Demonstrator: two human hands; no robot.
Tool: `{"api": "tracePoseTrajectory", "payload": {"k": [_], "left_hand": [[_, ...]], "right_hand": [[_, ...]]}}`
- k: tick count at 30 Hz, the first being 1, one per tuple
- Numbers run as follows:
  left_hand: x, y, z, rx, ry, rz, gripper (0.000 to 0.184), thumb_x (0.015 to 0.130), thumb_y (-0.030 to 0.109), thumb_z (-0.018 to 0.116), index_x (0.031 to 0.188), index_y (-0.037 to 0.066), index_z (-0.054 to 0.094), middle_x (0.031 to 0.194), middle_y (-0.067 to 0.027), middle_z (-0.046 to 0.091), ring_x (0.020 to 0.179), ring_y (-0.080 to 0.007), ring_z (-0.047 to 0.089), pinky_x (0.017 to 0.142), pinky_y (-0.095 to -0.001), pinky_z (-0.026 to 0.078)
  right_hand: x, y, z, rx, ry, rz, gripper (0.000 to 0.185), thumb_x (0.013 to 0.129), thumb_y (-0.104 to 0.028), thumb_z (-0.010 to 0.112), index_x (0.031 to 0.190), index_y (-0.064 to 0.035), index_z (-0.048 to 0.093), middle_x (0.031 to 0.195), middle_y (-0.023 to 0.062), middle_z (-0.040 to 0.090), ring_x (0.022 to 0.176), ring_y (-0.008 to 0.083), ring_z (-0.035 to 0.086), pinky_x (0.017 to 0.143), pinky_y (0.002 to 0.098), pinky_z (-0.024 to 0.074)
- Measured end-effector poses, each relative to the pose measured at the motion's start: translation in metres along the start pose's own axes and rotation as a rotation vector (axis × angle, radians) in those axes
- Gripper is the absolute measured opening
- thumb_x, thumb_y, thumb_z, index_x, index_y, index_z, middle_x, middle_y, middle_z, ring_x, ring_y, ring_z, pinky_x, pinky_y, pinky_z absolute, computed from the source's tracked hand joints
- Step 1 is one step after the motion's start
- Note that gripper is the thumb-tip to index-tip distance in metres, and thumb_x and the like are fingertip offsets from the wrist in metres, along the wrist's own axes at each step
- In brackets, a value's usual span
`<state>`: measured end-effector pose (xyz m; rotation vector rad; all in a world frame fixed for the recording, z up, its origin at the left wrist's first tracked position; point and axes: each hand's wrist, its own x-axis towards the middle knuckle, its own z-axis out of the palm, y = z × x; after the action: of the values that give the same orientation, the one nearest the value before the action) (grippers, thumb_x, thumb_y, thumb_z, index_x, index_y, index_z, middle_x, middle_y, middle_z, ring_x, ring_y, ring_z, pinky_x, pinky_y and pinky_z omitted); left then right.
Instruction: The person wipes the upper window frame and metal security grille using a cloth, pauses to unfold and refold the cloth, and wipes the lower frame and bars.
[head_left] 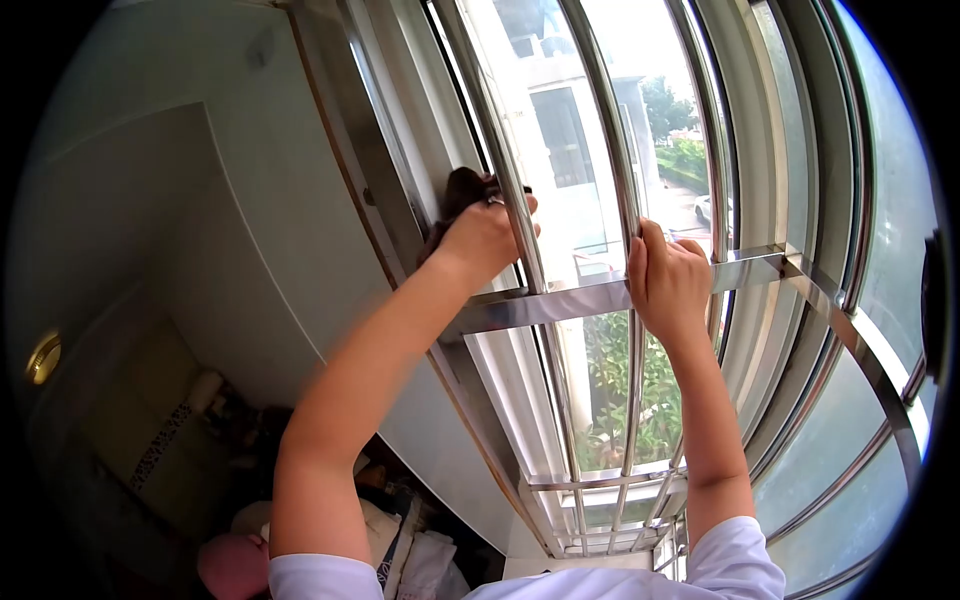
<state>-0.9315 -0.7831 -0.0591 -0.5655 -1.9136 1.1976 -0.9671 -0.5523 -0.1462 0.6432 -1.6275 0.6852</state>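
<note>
My left hand (488, 238) reaches up to the left side of the window, closed on a dark brown cloth (463, 190). The cloth lies against the window frame (420, 120), behind an upright metal bar (487, 100); part of it is hidden by my hand. My right hand (672, 278) is closed around another upright bar (604, 95), just where it meets the flat shiny crossbar (580, 303). Its fingertips partly hide that joint.
More metal bars and a curved flat rail (875, 375) run along the right, before glass panes. A pale wall panel (290, 220) stands at the left. Bags and a pink round thing (232, 566) lie low at left. Greenery and a building show outside.
</note>
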Motion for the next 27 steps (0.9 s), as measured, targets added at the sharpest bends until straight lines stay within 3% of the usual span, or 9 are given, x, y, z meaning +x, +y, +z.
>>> {"api": "tracePoseTrajectory", "payload": {"k": [2, 5, 12, 16, 18, 20, 22, 26, 27], "left_hand": [[-0.003, 0.015, 0.024, -0.012, -0.086, 0.094, 0.008, 0.076, 0.010, 0.060, 0.075, 0.010, 0.052, 0.097, -0.0046, 0.055, 0.097, -0.0177, 0.056, 0.086, -0.0281, 0.050], [0.000, 0.005, 0.014, -0.079, -0.196, 0.084, 0.006, 0.076, 0.012, 0.061, 0.078, 0.011, 0.056, 0.098, -0.0022, 0.054, 0.107, -0.0182, 0.051, 0.093, -0.0311, 0.045], [0.016, -0.035, 0.008, -0.137, -0.008, -0.094, 0.014, 0.066, 0.012, 0.064, 0.065, 0.015, 0.051, 0.086, 0.0030, 0.051, 0.092, -0.0164, 0.052, 0.083, -0.0278, 0.048], [0.032, -0.076, 0.010, -0.039, 0.114, -0.092, 0.017, 0.072, 0.008, 0.059, 0.063, 0.013, 0.045, 0.081, 0.0019, 0.050, 0.088, -0.0157, 0.053, 0.080, -0.0270, 0.046], [0.043, -0.098, -0.003, 0.101, 0.113, -0.125, 0.019, 0.075, 0.006, 0.058, 0.063, 0.012, 0.044, 0.077, -0.0002, 0.050, 0.084, -0.0168, 0.055, 0.078, -0.0276, 0.046], [0.055, -0.120, 0.003, 0.020, 0.299, -0.191, 0.017, 0.072, 0.007, 0.059, 0.064, 0.010, 0.045, 0.068, -0.0047, 0.052, 0.069, -0.0236, 0.058, 0.066, -0.0315, 0.049], [0.064, -0.140, -0.003, 0.056, 0.318, -0.172, 0.014, 0.073, 0.007, 0.058, 0.066, 0.008, 0.046, 0.067, -0.0061, 0.055, 0.066, -0.0248, 0.059, 0.060, -0.0334, 0.050], [0.086, -0.179, -0.002, 0.154, 0.353, -0.206, 0.009, 0.073, 0.009, 0.057, 0.070, 0.007, 0.048, 0.068, -0.0097, 0.055, 0.068, -0.0283, 0.059, 0.060, -0.0364, 0.050], [0.092, -0.184, -0.007, 0.042, 0.410, -0.311, 0.008, 0.074, 0.010, 0.056, 0.072, 0.006, 0.049, 0.070, -0.0114, 0.055, 0.069, -0.0301, 0.059, 0.061, -0.0373, 0.049]], "right_hand": [[-0.001, 0.002, -0.002, 0.029, 0.007, -0.062, 0.021, 0.093, -0.016, 0.048, 0.105, -0.0015, 0.054, 0.056, 0.0060, 0.058, 0.053, 0.0247, 0.059, 0.064, 0.0363, 0.0426], [-0.002, 0.005, -0.005, 0.042, -0.027, -0.076, 0.025, 0.091, -0.017, 0.052, 0.109, 0.0005, 0.053, 0.058, 0.0060, 0.057, 0.055, 0.0237, 0.058, 0.065, 0.0352, 0.0411], [-0.002, 0.010, -0.006, 0.084, -0.071, -0.123, 0.032, 0.088, -0.017, 0.056, 0.113, 0.0031, 0.051, 0.060, 0.0054, 0.056, 0.056, 0.0229, 0.057, 0.066, 0.0354, 0.0402], [-0.002, 0.012, -0.007, 0.112, -0.072, -0.151, 0.037, 0.086, -0.017, 0.058, 0.116, 0.0028, 0.049, 0.059, 0.0049, 0.055, 0.057, 0.0228, 0.056, 0.067, 0.0359, 0.0403], [-0.002, 0.013, -0.006, 0.109, -0.109, -0.137, 0.039, 0.086, -0.017, 0.058, 0.117, 0.0029, 0.049, 0.060, 0.0045, 0.055, 0.057, 0.0229, 0.056, 0.069, 0.0363, 0.0406], [-0.002, 0.012, -0.007, 0.111, -0.095, -0.149, 0.039, 0.085, -0.016, 0.058, 0.117, 0.0034, 0.048, 0.060, 0.0046, 0.054, 0.058, 0.0229, 0.056, 0.070, 0.0364, 0.0408], [-0.002, 0.012, -0.007, 0.123, -0.105, -0.140, 0.040, 0.084, -0.016, 0.059, 0.117, 0.0037, 0.048, 0.060, 0.0046, 0.055, 0.058, 0.0229, 0.055, 0.071, 0.0366, 0.0410], [-0.001, 0.014, -0.007, 0.123, -0.100, -0.160, 0.041, 0.084, -0.017, 0.060, 0.118, 0.0042, 0.048, 0.061, 0.0041, 0.055, 0.058, 0.0221, 0.055, 0.071, 0.0360, 0.0409], [-0.001, 0.014, -0.007, 0.115, -0.110, -0.162, 0.042, 0.084, -0.018, 0.060, 0.118, 0.0048, 0.049, 0.061, 0.0044, 0.055, 0.058, 0.0218, 0.055, 0.070, 0.0358, 0.0409]]}}
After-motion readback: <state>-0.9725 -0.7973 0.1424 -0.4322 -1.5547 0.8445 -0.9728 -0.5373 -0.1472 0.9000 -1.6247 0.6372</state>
